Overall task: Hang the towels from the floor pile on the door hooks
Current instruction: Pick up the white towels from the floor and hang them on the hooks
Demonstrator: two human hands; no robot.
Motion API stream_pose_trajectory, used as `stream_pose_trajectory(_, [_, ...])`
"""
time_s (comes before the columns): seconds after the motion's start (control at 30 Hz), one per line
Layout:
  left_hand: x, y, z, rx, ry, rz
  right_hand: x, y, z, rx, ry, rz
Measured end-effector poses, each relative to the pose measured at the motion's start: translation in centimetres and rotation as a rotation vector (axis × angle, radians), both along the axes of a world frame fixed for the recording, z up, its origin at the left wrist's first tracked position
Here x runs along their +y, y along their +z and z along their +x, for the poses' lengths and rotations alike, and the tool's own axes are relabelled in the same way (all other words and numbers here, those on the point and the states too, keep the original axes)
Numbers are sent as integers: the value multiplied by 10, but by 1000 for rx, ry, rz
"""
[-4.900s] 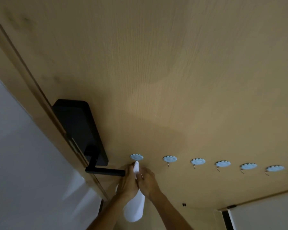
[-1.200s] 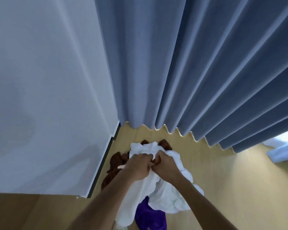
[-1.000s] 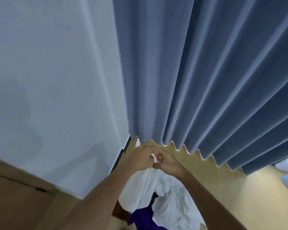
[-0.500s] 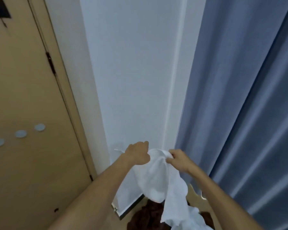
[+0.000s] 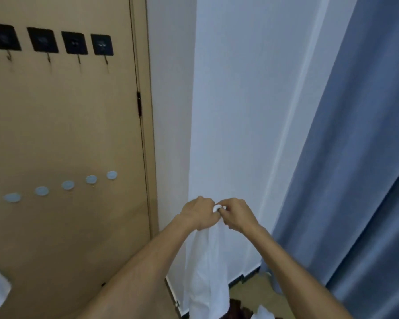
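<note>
I log one white towel (image 5: 206,270), top edge pinched by my left hand (image 5: 199,212) and right hand (image 5: 236,214), fingers clamped, beside door (image 5: 62,134).

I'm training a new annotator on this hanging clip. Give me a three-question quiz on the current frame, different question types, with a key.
1. True or false: both hands grip the white towel.
2. Multiple choice: the black hooks sit (A) above the round hooks, (B) below them, (C) on the curtain.
3. Fill in: the towel hangs in front of the ___, right of the door.

Key: 1 true, the left hand and right hand pinch its top together; 2 A; 3 wall.
</note>
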State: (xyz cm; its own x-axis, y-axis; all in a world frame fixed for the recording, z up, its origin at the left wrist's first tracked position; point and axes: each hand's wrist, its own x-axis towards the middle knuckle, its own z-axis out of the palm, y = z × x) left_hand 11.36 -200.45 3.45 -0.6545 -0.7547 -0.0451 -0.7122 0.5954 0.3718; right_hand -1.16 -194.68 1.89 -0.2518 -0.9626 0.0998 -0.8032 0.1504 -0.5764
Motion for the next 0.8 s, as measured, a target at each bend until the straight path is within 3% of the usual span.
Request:
stream_pose_trajectory(0.1, [-10,11,46,16,62,146,-20,4,45,-275,52,28])
stream_pose_trajectory(0.27, [-26,14,135,50,129,511,-57,15,123,-364,158,43])
stream_pose_trajectory(0.33, [-34,12,170,155,232,605,-68,18,151,-286,262,45])
stream_pose_trajectory(0.47, [-59,6,234,218,358,175,-86,20,208,-131,448,43])
stream_pose_trajectory(0.6, [-71,0,282,293,258,185,-96,28,258,-137,562,45])
stream_pose_trajectory(0.8, [-81,-15,343,185,297,239,-112,31,313,-43,553,-2])
